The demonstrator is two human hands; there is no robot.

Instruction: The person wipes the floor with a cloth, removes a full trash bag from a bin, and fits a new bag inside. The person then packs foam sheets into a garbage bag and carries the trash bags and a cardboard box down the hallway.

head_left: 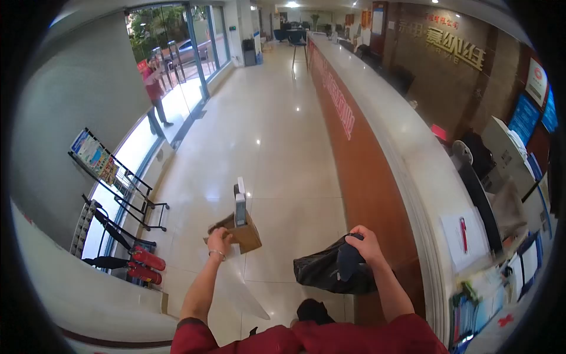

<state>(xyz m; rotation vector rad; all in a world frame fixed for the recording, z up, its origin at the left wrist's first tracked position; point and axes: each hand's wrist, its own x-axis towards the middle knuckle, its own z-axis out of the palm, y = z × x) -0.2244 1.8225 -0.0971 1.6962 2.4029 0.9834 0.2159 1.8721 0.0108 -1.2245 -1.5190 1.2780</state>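
My left hand, with a bracelet at the wrist, is closed on the near left edge of a small open cardboard box. Thin white-and-dark boxed items stick up out of it. On the right, my right hand grips the top of a black plastic bag, together with a dark blue item that hangs against it. Both things are held above the tiled floor and stand apart from each other.
A long counter runs along the right, with paper and a red pen on it. Two red fire extinguishers and a display rack stand at the left. A person is by the glass door.
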